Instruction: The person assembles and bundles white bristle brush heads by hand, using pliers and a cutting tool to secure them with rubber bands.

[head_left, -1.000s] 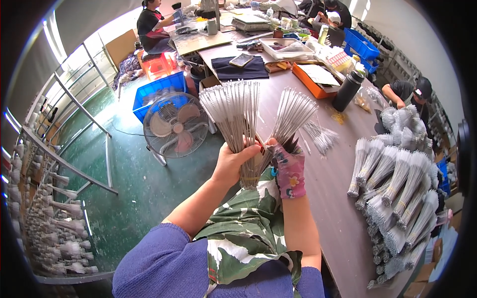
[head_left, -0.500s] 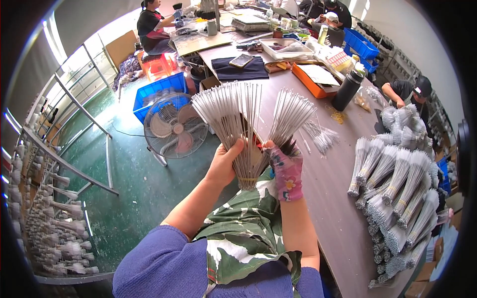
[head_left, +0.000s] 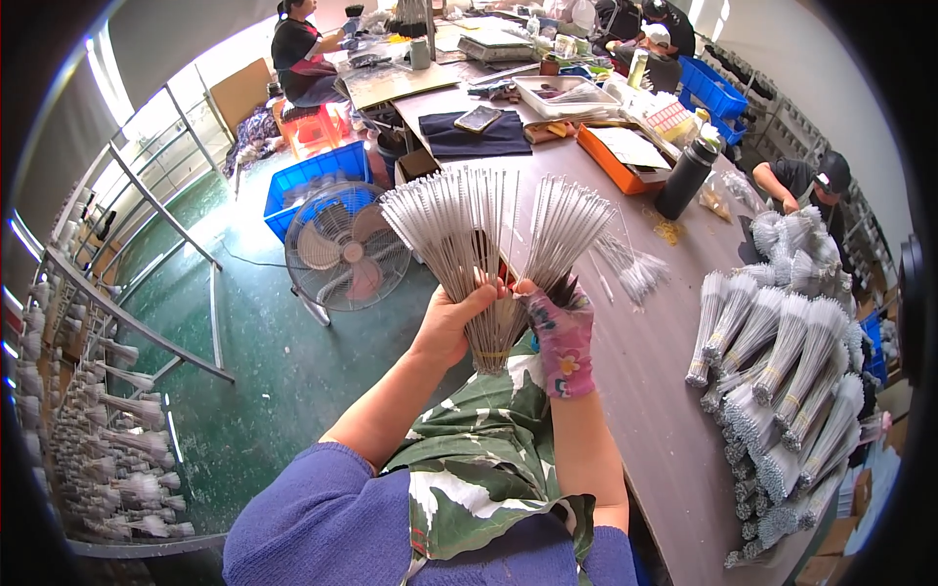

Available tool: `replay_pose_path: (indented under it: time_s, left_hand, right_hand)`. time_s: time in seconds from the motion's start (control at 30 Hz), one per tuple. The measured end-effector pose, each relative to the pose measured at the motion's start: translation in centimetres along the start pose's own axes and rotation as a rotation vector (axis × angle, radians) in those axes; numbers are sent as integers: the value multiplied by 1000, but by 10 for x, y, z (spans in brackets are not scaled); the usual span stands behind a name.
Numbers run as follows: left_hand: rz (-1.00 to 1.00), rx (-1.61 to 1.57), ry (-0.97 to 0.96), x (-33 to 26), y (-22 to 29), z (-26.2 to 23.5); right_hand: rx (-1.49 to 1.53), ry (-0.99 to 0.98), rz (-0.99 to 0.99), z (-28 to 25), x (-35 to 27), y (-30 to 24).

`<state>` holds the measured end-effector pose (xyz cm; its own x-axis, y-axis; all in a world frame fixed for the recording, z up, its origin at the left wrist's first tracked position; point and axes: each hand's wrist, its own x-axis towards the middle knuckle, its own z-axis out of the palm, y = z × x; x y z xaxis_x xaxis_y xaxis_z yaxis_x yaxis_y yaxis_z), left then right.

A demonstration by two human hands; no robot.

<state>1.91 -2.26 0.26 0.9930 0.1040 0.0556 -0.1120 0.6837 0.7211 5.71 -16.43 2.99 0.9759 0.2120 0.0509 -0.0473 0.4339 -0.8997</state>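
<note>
A large bundle of thin wire brushes with whitish bristle tips (head_left: 435, 217) stands upright in front of me, fanned into two parts. A yellow band circles its gathered lower end, just above the camouflage-patterned apron (head_left: 479, 420) on my lap. My bare left hand (head_left: 449, 324) is closed around the larger, left part, its thumb across the front wires. On the smaller part, my right hand (head_left: 564, 342) is closed too, in a pink flowered fingerless glove. Between the parts, near my fingertips, something red shows, mostly hidden.
On the grey table to the right lie loose brushes (head_left: 635, 272) and a heap of banded bundles (head_left: 782, 391). Further back are a black bottle (head_left: 686, 181), an orange box (head_left: 618, 161) and a phone (head_left: 479, 119). A floor fan (head_left: 349, 252) stands at left; people sit around the table.
My left thumb and fingers have shifted right, closer to my right fingertips. The two parts of the fan now stand slightly nearer each other. Both hands keep their hold.
</note>
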Motion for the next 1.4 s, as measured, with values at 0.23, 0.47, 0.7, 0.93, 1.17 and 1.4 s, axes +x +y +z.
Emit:
replay_pose_path:
  time_s: [0.23, 0.47, 0.7, 0.93, 1.17, 1.4]
  left_hand:
    - [61, 175, 100, -3, 2, 13]
    - [92, 192, 86, -5, 3, 12]
    - [113, 323, 89, -3, 3, 5]
    - [153, 357, 178, -2, 11, -1]
    - [245, 489, 145, -1, 12, 7]
    - [339, 589, 229, -6, 16, 10]
  right_hand:
    - [-1, -34, -17, 0, -1, 3]
    - [-43, -50, -25, -2, 3, 11]
    - [-10, -67, 74, -9, -4, 1]
    - [97, -217, 309, -5, -24, -32]
    - [-12, -242, 407, 22, -6, -35]
    - [36, -252, 426, 32, 0, -34]
